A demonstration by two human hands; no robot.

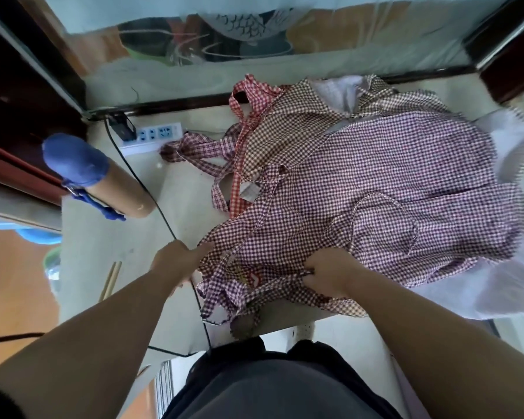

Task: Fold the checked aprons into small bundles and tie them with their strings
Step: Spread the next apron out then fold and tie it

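Table (176, 207): aprons (390, 182), power strip (155, 136), perhaps chopsticks (111, 281)
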